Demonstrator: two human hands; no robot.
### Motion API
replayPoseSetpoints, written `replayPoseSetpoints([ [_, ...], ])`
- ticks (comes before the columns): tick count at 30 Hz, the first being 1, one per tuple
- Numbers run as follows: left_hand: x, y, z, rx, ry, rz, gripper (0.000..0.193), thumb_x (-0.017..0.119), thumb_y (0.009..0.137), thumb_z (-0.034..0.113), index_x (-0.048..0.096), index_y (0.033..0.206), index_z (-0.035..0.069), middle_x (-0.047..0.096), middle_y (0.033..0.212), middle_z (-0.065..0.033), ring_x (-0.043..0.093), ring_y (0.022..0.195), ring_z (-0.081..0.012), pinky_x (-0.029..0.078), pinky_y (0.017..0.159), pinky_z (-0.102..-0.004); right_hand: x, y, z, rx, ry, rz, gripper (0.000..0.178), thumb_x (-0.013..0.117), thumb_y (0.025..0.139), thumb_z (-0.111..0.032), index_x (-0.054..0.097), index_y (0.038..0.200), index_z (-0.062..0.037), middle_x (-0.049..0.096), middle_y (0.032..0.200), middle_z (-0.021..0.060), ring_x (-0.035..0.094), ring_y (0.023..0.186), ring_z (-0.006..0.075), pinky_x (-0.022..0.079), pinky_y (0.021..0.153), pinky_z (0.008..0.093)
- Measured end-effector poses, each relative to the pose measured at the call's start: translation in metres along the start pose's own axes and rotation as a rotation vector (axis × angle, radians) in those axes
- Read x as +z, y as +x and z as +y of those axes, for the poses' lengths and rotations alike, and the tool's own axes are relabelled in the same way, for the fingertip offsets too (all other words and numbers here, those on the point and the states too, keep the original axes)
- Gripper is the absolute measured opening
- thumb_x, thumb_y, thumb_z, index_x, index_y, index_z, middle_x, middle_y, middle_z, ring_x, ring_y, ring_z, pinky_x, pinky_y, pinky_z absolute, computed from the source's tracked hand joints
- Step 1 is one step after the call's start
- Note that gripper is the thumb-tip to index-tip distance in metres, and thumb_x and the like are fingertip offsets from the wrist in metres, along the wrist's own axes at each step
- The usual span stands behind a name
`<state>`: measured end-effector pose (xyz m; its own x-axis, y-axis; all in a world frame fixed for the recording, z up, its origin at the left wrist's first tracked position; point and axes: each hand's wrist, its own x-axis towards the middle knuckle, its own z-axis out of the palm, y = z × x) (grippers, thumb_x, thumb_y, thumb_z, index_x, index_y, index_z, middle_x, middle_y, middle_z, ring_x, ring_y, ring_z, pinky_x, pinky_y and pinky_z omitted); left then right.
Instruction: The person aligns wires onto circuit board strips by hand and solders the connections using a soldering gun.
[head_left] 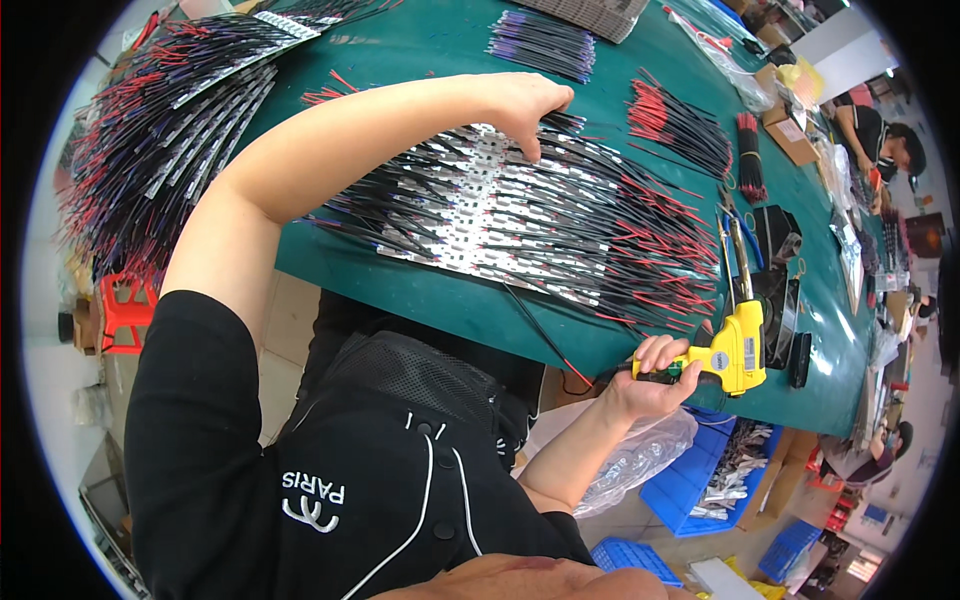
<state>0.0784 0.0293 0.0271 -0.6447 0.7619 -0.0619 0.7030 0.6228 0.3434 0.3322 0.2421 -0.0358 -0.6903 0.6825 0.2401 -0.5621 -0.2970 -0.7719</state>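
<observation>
A white panel of small boards (pixel 478 195) lies on the green table in front of me, with many black and red wires (pixel 665 235) sticking out from both sides. My left hand (pixel 528 108) reaches over its far edge, thumb down on the boards and forefinger apart from it. Its other fingers are hidden; no held thing shows. At the table's near right edge, my right hand (pixel 660 378) is wrapped round the handle of a yellow soldering gun (pixel 738 350). The gun's metal barrel points away from me, beside blue-handled pliers (pixel 735 222).
Stacked wired panels (pixel 190 130) fill the table's left end. Wire bundles (pixel 680 125) lie at the far side, near a black tool stand (pixel 780 250). A blue crate (pixel 700 480) with parts stands below on the right. Co-workers (pixel 880 140) sit farther right.
</observation>
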Motion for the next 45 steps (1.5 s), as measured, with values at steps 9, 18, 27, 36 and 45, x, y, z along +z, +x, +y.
replayPoseSetpoints([
  [9, 0.011, -0.004, 0.013, 0.036, -0.052, 0.038, 0.044, 0.065, 0.061, 0.007, 0.050, 0.102, 0.000, 0.060, 0.081, -0.0180, 0.058, 0.080, -0.0328, 0.044, 0.068, -0.0407, -0.007, 0.001, 0.004, 0.011, 0.031, 0.012, 0.048, 0.035, 0.092, -0.028, 0.035, 0.127, 0.0048, 0.034, 0.057, 0.0000, 0.031, 0.042, 0.0078, 0.029, 0.040, 0.0214],
  [18, -0.008, -0.011, 0.021, -0.016, -0.226, -0.165, 0.028, 0.063, 0.067, 0.020, 0.058, 0.085, -0.001, 0.060, 0.073, -0.0107, 0.056, 0.066, -0.0217, 0.044, 0.062, -0.0346, -0.003, 0.000, -0.002, 0.019, -0.051, -0.019, 0.034, 0.038, 0.092, -0.034, 0.045, 0.078, -0.0031, 0.033, 0.057, -0.0007, 0.032, 0.043, 0.0077, 0.028, 0.042, 0.0219],
  [27, -0.003, -0.010, 0.032, -0.009, 0.011, -0.349, 0.066, 0.083, 0.053, 0.034, 0.058, 0.099, -0.006, 0.063, 0.085, -0.0179, 0.061, 0.082, -0.0301, 0.047, 0.072, -0.0369, -0.003, 0.001, 0.000, 0.027, -0.042, 0.000, 0.037, 0.039, 0.091, -0.035, 0.040, 0.067, -0.0073, 0.034, 0.055, -0.0003, 0.032, 0.042, 0.0084, 0.027, 0.042, 0.0221],
  [36, 0.005, -0.018, 0.027, 0.149, -0.080, -0.221, 0.060, 0.078, 0.053, 0.021, 0.051, 0.102, 0.001, 0.059, 0.082, -0.0161, 0.058, 0.082, -0.0325, 0.044, 0.069, -0.0401, 0.000, 0.000, -0.001, -0.001, -0.025, -0.029, 0.038, 0.039, 0.092, -0.032, 0.047, 0.104, 0.0033, 0.035, 0.059, -0.0004, 0.031, 0.044, 0.0073, 0.027, 0.042, 0.0213],
  [45, 0.022, -0.037, 0.044, 0.008, -0.092, 0.051, 0.042, 0.065, 0.061, 0.006, 0.047, 0.099, 0.004, 0.059, 0.078, -0.0150, 0.058, 0.076, -0.0319, 0.044, 0.068, -0.0406, 0.000, 0.000, 0.000, -0.002, 0.000, -0.045, 0.042, 0.038, 0.092, -0.032, 0.044, 0.114, 0.0043, 0.034, 0.059, -0.0005, 0.031, 0.044, 0.0071, 0.028, 0.042, 0.0213],
])
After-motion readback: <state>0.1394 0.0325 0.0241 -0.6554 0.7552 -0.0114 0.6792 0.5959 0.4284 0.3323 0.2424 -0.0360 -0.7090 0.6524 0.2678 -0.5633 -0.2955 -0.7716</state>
